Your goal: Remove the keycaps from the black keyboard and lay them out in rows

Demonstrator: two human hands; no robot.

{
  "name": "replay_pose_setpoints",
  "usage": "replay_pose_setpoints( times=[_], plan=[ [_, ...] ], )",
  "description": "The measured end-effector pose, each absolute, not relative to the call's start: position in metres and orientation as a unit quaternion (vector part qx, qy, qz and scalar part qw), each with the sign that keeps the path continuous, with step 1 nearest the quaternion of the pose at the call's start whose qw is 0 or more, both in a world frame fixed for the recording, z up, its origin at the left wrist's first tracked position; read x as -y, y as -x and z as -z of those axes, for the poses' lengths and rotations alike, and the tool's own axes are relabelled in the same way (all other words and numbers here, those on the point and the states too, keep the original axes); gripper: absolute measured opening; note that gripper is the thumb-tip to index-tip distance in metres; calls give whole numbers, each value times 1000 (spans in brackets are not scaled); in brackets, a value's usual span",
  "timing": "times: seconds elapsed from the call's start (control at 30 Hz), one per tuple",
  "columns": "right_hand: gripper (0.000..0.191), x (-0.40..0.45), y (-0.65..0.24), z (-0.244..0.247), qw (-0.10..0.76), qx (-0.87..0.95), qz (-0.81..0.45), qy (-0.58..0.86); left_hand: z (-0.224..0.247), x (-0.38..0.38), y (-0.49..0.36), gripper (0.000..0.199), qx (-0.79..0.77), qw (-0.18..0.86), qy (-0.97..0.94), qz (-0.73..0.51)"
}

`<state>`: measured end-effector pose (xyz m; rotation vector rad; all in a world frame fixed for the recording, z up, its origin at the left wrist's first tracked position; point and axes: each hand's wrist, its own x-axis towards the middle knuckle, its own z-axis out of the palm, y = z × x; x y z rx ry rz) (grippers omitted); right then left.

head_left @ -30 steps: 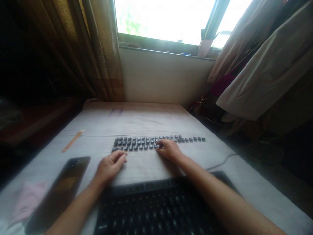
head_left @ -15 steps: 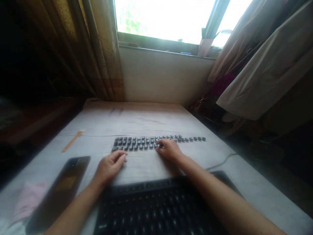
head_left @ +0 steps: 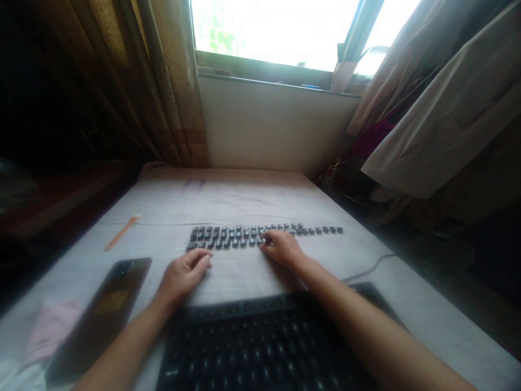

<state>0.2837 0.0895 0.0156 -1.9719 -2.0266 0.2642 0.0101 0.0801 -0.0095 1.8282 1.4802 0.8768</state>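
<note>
Black keycaps (head_left: 239, 235) in rows on pale cloth (head_left: 244, 198), right end near its edge. Right hand (head_left: 283, 248) at front row, left hand (head_left: 181, 274) at left end; either grip unclear. Open strip before keyboard (head_left: 244, 336).

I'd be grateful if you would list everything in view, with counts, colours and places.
keycaps: dozens, black, rows across the middle
keyboard: one, black, nearest the camera
cable: one, dark, beyond the keyboard's right end
smartphone: one, dark, left
strip: one, orange-brown, beyond the smartphone
crumpled cloth: one, pink, left of the smartphone
sheet: one, pale, under all these
curtain: one, gold-brown, far left
window: one, bright, far side
wall: one, whitish, below the window
hanging fabrics: several, mostly pale, right
left hand: one, bare, by the keycaps' left end
right hand: one, bare, at the keycaps, right of their middle
</note>
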Motion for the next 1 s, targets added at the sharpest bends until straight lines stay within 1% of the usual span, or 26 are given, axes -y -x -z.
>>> replay_pose_setpoints(
  times=[0.37,0.5,0.63,0.67,0.83,1.0],
  plan=[
    [25,-88,-287,-16,175,712,-86,675,6,-78,-11,39,-559,308,-695,-331],
    [21,-87,-292,-15,209,714,-89,662,7,-79,-10,40,-559,310,-695,-328],
    [12,-83,-298,-15,261,711,-95,646,8,-80,-10,41,-558,311,-697,-326],
    [13,-81,-300,-15,276,708,-97,642,8,-80,-10,41,-558,311,-698,-325],
    [29,-64,-311,-21,352,688,-123,622,10,-81,-9,41,-558,308,-699,-322],
    [51,-39,-323,-30,425,655,-181,598,13,-82,-8,40,-560,305,-702,-317]
  ],
)
